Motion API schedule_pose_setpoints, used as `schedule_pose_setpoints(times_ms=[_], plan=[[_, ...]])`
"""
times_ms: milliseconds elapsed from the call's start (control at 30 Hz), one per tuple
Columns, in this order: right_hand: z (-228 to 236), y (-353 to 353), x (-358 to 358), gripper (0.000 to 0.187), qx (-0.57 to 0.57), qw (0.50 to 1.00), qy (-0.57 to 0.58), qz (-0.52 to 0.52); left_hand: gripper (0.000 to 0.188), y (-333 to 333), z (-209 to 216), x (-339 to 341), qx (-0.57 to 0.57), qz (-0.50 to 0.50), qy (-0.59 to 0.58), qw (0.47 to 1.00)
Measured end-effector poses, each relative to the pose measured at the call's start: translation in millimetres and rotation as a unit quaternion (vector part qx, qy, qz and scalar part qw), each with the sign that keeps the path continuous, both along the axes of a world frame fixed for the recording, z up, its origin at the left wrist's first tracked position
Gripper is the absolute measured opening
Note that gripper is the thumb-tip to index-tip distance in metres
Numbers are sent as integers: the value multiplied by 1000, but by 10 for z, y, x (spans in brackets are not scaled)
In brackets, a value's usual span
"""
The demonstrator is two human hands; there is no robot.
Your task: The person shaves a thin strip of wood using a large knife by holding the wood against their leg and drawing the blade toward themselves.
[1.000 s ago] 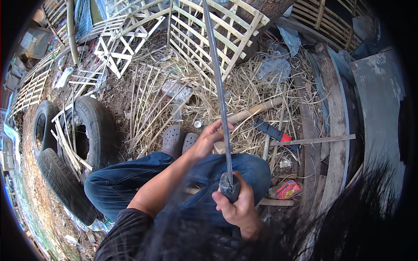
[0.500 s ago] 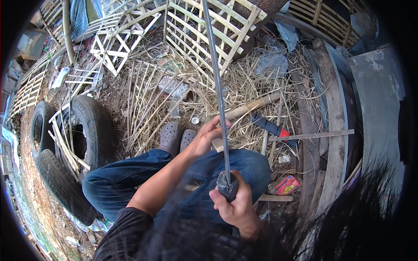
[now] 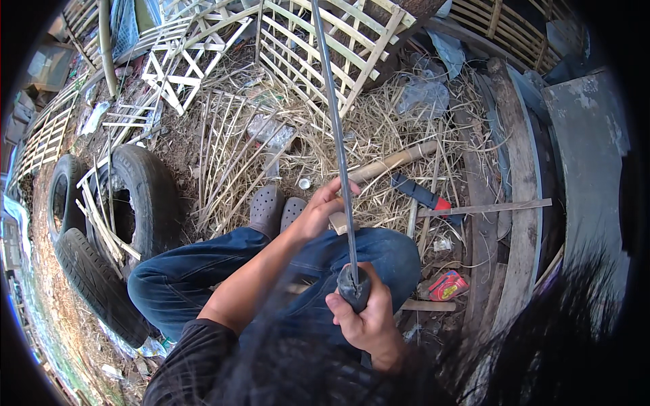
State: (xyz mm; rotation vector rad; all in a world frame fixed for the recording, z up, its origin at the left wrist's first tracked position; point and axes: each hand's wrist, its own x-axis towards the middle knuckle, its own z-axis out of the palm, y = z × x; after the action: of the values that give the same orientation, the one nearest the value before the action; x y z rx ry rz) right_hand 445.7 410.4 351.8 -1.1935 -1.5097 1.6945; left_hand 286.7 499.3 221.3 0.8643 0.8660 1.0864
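My right hand is closed around the dark handle of a long, narrow metal blade, likely a machete seen edge-on. It points away from me, past the top of the view. My left hand reaches in beside the blade, fingers apart and slightly bent. Its fingertips pass behind the blade; whether they touch it is unclear. Just beyond those fingers lies a bamboo pole on the straw. Below the hand, a pale wood piece shows next to my knee.
Tires holding bamboo strips lie at left. Woven bamboo lattices stand at the far side. A black sheath-like object with a red band lies right of the pole, near a red packet. Wooden planks run along the right.
Both hands and the blade keep nearly the same place. The blade's far part has shifted very slightly left, and my left fingers are a touch lower.
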Motion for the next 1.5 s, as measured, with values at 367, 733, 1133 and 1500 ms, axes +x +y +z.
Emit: schedule_pose_setpoints(times_ms=[367, 733, 1133, 1500], plan=[[70, -9, 20, 38, -7, 1000, 4, 22, 28, -16, -19, -38, -15, 4, -10, 1000], [52, 53, 1, 38, -6, 1000, 1, 21, 32, 1, -90, -55, 12, 23, 11, 1000], [-34, 28, 46, 38, 20, 1000, 18, 9, 23, 15, -7, -26, 23, -16, 0, 1000], [-16, 41, 12, 39, 35, 999, 32, 14, 27, -14, 29, -33, -13, -1, 4, 1000]])
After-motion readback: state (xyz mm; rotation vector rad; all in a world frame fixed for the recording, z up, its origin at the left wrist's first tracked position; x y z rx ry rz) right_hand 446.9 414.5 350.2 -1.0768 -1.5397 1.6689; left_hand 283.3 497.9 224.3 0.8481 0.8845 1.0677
